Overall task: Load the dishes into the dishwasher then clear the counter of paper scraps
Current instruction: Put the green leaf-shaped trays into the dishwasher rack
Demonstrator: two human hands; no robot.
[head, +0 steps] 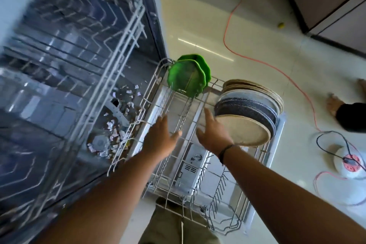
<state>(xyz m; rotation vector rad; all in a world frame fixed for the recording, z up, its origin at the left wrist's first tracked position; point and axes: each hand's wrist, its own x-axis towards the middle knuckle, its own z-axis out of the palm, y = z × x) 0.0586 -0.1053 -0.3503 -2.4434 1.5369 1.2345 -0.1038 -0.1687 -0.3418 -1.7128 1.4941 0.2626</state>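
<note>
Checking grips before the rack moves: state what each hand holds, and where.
Nothing is held. The left hand and right hand hover open over the lower rack.

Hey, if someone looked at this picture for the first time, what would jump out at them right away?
Probably the two bright green plates standing upright at the far end of the pulled-out lower rack, with a row of beige and dark speckled plates on edge to their right. Next, the left hand and right hand, both open, reaching over the rack. Paper scraps litter the dishwasher floor at left.
</note>
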